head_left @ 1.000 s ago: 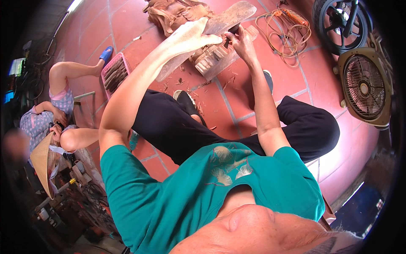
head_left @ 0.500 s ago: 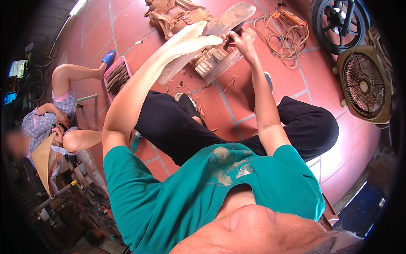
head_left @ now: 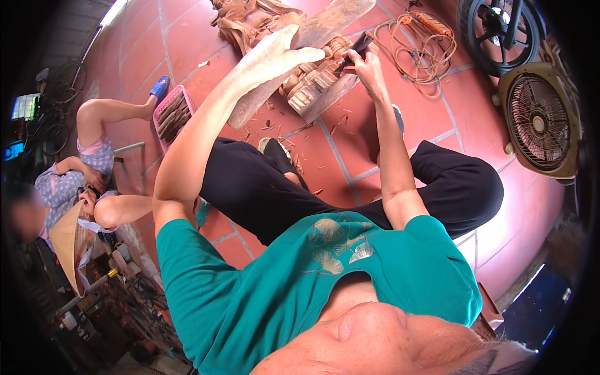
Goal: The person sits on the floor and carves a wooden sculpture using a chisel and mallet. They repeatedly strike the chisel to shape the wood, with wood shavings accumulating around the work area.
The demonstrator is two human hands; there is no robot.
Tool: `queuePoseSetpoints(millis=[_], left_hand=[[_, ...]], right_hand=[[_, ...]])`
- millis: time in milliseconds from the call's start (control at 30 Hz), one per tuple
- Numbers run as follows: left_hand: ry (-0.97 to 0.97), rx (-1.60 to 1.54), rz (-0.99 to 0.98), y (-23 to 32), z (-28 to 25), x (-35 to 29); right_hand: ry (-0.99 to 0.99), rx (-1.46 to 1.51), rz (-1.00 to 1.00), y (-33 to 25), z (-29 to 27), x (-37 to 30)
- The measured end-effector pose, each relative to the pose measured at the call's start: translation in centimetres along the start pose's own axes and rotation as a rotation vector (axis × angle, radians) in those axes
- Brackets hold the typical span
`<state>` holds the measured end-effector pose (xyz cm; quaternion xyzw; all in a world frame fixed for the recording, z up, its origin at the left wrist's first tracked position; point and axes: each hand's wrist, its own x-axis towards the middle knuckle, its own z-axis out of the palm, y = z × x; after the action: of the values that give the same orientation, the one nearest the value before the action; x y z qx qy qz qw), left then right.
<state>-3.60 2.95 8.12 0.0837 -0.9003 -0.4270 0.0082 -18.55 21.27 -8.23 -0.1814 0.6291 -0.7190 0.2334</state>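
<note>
A long, weathered wooden board runs slantwise under my left hand. That hand is closed on the board, its thumb lying along the near side and the forefinger pointing away; the other fingers are partly hidden. My right hand pinches a narrow black tool, whose kind I cannot make out, just right of the board. Beneath both hands lies a carved wooden piece with stepped, ridged mouldings, partly covered by the board. A larger brown wood carving with flowing folds lies beyond my left hand.
Wood chips litter the red tiled floor. Far right are an orange power strip with a coiled cord, a wheel and a box fan. On the left, a seated person is beside a pink basket of wooden pieces.
The board has shifted slightly away and left with my left hand. My right hand has turned, bringing more of the black tool into sight and uncovering part of the carved piece.
</note>
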Motion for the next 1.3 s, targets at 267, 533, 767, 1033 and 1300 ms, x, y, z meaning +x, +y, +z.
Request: queuePoseSetpoints(millis=[267,533,767,1033,1300], left_hand=[[0.097,0.105,0.165,3.0,0.0,-0.2],[-0.091,0.303,-0.077,2.5,1.1,-0.3],[0.059,0.172,0.164,3.5,0.4,-0.7],[-0.204,0.309,-0.084,3.2,0.2,0.2],[-0.034,0.108,-0.039,0.6,0.3,-0.4]], right_hand=[[0.001,-0.202,-0.13,-0.5,0.8,-0.2],[-0.036,-0.283,-0.153,0.1,0.8,0.5],[0.008,-0.281,-0.165,0.4,0.8,0.4],[0.014,-0.499,-0.257,0.3,1.4,0.0],[0.056,0.193,0.161,1.7,-2.4,0.5]])
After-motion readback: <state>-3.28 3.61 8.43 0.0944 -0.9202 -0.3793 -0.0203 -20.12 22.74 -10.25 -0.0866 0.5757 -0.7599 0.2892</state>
